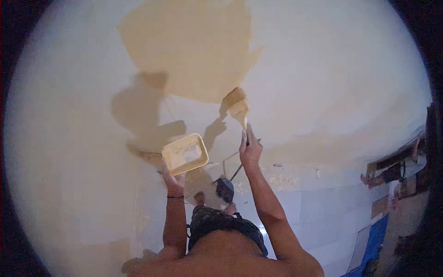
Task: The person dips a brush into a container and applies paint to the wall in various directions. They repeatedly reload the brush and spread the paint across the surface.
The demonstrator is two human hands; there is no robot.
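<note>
My left hand [172, 181] grips the side of a pale yellow plastic tub [204, 159] with whitish residue inside. A wide paintbrush [239, 109] is in my right hand [250, 150], fingers closed around its handle. The brush's bristles point up and are coated in tan-yellow paint. They reach the pale wall [314, 83], just below the lower edge of a large tan-yellow painted patch [194, 51]. My shadow falls on the wall behind the tub and brush.
By my feet stands a dark rounded object [224, 190] with a thin bar rising from it. Pale crumbs [281, 181] litter the floor along the wall's base. On the far right are another person [392, 173], a blue item [377, 235] and some boxy clutter.
</note>
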